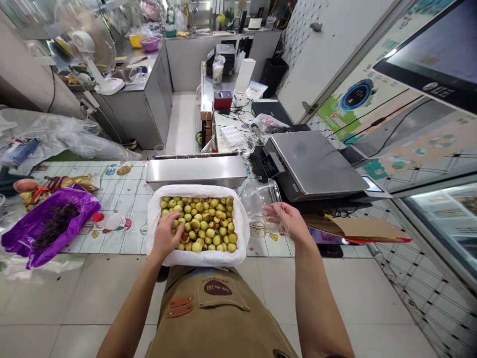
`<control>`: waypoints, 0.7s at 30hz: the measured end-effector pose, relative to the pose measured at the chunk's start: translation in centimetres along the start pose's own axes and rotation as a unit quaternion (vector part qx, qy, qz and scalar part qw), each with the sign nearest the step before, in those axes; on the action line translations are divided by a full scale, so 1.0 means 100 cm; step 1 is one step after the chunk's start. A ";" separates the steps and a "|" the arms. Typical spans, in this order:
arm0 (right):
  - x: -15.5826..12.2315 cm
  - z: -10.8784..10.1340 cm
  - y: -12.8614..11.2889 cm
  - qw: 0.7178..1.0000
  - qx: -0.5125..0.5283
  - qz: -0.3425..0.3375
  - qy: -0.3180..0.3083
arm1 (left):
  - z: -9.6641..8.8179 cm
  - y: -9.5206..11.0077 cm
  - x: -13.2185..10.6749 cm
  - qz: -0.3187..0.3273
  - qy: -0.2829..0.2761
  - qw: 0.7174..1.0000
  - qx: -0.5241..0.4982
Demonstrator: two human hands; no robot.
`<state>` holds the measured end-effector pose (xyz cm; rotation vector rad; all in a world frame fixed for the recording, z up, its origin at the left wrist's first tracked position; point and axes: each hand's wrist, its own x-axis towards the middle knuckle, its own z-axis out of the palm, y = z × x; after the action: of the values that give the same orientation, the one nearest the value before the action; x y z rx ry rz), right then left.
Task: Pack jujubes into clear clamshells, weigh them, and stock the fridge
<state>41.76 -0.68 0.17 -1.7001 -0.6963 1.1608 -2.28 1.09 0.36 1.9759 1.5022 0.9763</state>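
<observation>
A white-lined box (244,243) stands at the counter's front edge, filled with small round yellow-green jujubes (203,223), several with brown patches. My left hand (167,234) rests over the fruit on the left side, thumb and fingers apart and touching the jujubes. Whether a fruit lies under the palm is hidden. To the right of the box, my right hand (288,219) grips the rim of a clear plastic container (259,196), which is tilted on its side. Some of the fingers show through the clear plastic.
Behind the box lies a long steel case (197,170). A flat-topped scale (316,161) is at the right, with cardboard (372,228) below. On the left are a purple bag (80,204) of dark grapes and a red-capped clear bottle (114,221). A screen (436,54) hangs upper right.
</observation>
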 end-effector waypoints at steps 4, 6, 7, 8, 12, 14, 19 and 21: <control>-0.024 0.030 0.002 0.995 0.081 0.013 -0.057 | 0.025 0.012 0.018 0.067 -0.125 0.989 0.049; -0.033 0.047 0.003 0.989 0.122 0.017 -0.081 | 0.039 0.015 0.025 0.085 -0.172 0.976 0.101; -0.037 0.056 0.004 0.985 0.147 0.021 -0.092 | 0.046 0.017 0.027 0.089 -0.190 0.969 0.133; -0.041 0.064 0.005 0.980 0.169 0.024 -0.101 | 0.052 0.018 0.028 0.090 -0.203 0.961 0.166; -0.055 0.092 0.013 0.972 0.211 0.030 -0.098 | 0.065 0.016 0.022 0.111 -0.216 0.937 0.251; -0.062 0.101 0.019 0.971 0.218 0.040 -0.087 | 0.062 0.013 0.019 0.140 -0.231 0.928 0.256; -0.072 0.115 0.031 0.971 0.214 0.061 -0.093 | 0.052 0.014 0.026 0.174 -0.283 0.896 0.294; -0.072 0.119 0.033 0.970 0.216 0.058 -0.094 | 0.055 0.019 0.035 0.177 -0.302 0.886 0.304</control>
<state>27.85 -3.57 -1.44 -1.2856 -0.4188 1.4502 3.67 4.17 -0.85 2.7139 1.1741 -0.0794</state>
